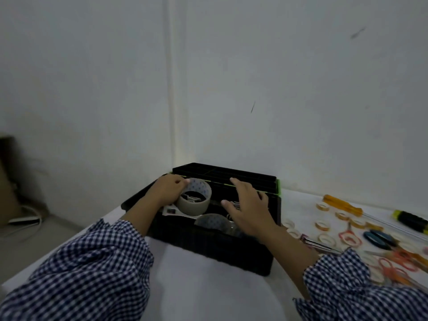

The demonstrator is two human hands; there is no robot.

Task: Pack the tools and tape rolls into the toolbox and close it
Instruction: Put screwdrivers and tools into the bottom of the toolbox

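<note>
Surface: white tabletop (196, 290) pushed into a room corner. Plain white walls (92, 77) meet at a vertical seam just left of frame ctr, w/ a few dark scuffs upper right. Black toolbox (208, 249) sits mid-frame on the tabletop. Its lid (222, 177) is swung open at the back, w/ green trim along the edge. Left hand (166, 191) has its fingers curled round a brown packing tape roll (194, 203), which is tilted inside the box's left end. Right hand (247, 209) has its fingers spread and relaxed over the box's right half and grips nothing; can't tell if it touches the contents. A second tape roll (213, 222) lies in the box nr the front wall. Both sleeves (92, 274) are blue/white check. Still loose on the tabletop, lower right: small tape rolls (323, 206), orange-handled screwdriver (342, 205), black-and-yellow-handled screwdriver (411, 220), orange scissors (398, 272); that area is motion-blurred. Lower left, below table level: grey floor (34, 246) w/ a white power strip (23, 220) and cable. A blurred brown object (7, 172) sits at the left edge, ID unclear.
</note>
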